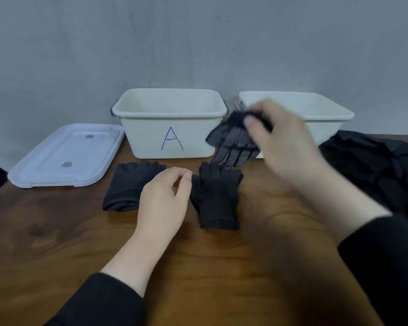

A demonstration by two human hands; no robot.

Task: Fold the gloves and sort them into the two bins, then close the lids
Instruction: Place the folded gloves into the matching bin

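Two white bins stand at the back of the wooden table: bin A (149, 137), marked with a blue letter, and a second bin (325, 109) to its right. Both are open. My right hand (283, 147) holds a dark glove with a grey patterned palm (233, 147) in the air between the bins, its fingers hanging down. My left hand (165, 196) hovers low over the table with loosely curled fingers, holding nothing. A folded dark glove (127, 184) lies to its left and a flat black glove (216, 196) to its right.
A white lid (64, 156) lies flat on the table left of bin A. A heap of black cloth or gloves (382, 165) sits at the right edge. The grey wall stands right behind the bins.
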